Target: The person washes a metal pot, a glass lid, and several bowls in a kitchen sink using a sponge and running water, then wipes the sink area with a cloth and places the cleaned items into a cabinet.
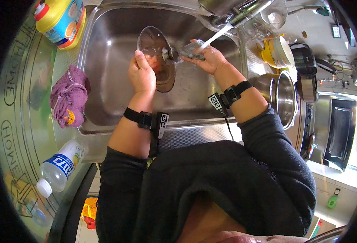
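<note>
My left hand point(142, 71) grips the rim of a glass pot lid point(157, 42) with a dark knob, held tilted over the stainless-steel sink point(114, 100). Its thumb lies on the near side and its fingers show through the glass. Right of the knob, my right hand point(210, 57) holds a grey mesh scrubbing cloth point(194, 50) on its fingers, palm side up. Water runs from the faucet point(248, 15) onto the cloth and fingers. The cloth and the lid's knob are close together, with a small gap between them.
Left of the sink are a yellow detergent jug point(63, 24), a purple cloth point(69, 98) and a clear bottle with a white cap point(60, 167). On the right stand glasses point(274, 15), stacked bowls point(277, 51) and steel pots point(284, 100). A tag on each forearm strap bears printed codes.
</note>
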Available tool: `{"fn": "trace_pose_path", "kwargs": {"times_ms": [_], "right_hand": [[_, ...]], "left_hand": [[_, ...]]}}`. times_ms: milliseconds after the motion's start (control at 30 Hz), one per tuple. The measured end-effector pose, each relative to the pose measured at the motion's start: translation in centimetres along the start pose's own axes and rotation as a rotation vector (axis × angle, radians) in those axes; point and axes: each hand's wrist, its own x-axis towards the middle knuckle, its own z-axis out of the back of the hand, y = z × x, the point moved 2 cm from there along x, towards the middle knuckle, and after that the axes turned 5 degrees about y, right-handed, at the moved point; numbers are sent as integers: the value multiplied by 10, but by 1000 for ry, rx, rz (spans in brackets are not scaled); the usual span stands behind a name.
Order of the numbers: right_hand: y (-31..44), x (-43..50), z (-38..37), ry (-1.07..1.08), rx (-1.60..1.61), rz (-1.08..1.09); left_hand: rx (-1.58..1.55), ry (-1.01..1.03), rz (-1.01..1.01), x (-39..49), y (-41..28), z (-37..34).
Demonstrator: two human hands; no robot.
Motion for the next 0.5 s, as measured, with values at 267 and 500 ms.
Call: {"fn": "trace_pose_path", "kwargs": {"times_ms": [267,500], "right_hand": [[22,-10,9,-245,-775,-161],[92,1,59,-690,-858,25]], "left_hand": [[154,168,-36,0,8,-6],[-321,589,360,-16,24,-24]]}}
